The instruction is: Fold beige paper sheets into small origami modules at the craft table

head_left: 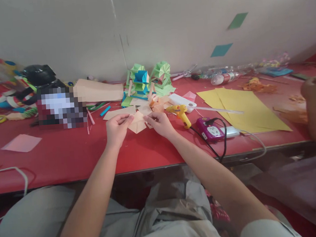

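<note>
Spanning red table (68,157), white wall (168,27) (paper-strewn)

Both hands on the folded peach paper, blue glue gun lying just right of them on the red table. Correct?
Not quite: the glue gun is yellow, not blue, as the head view shows. The rest holds: both the left hand and right hand hold the folded peach paper over the red table.

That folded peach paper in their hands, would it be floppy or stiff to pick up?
The folded paper probably holds its shape a little, since its creases stand up between the left hand and right hand. It looks thin, so likely very light and easily crushed.
</note>
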`<move>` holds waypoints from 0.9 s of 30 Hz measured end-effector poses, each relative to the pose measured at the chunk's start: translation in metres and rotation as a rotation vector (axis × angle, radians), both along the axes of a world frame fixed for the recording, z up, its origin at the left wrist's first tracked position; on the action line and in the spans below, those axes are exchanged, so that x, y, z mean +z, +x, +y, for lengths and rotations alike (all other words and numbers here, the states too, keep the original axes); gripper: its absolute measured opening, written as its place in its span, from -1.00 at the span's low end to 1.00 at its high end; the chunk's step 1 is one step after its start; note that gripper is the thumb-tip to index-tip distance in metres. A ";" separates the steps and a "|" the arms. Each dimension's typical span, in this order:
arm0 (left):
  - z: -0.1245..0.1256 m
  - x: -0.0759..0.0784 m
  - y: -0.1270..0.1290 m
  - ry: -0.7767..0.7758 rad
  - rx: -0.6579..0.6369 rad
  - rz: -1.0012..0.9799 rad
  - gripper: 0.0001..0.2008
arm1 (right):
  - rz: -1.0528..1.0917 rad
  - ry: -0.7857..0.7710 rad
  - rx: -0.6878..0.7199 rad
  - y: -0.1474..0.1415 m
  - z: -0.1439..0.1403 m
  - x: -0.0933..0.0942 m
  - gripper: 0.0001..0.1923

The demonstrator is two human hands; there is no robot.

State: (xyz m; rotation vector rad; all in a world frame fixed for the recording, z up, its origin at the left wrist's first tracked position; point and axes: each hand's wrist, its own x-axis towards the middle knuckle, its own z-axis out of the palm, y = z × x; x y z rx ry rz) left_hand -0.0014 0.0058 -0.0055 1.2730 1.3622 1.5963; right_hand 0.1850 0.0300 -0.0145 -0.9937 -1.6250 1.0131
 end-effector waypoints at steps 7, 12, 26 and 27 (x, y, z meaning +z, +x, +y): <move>0.001 0.003 0.002 -0.115 -0.172 -0.171 -0.50 | 0.003 0.110 -0.152 0.004 0.004 -0.001 -0.44; 0.000 0.008 0.002 -0.171 -0.139 -0.242 -0.54 | 0.033 0.109 -0.129 0.004 0.005 -0.002 -0.45; 0.004 -0.007 -0.006 -0.023 0.019 0.448 -0.81 | -0.048 0.199 -0.136 -0.001 0.002 -0.006 -0.57; 0.004 -0.005 -0.006 -0.012 0.024 0.446 -0.82 | -0.061 0.201 -0.124 -0.001 0.002 -0.006 -0.58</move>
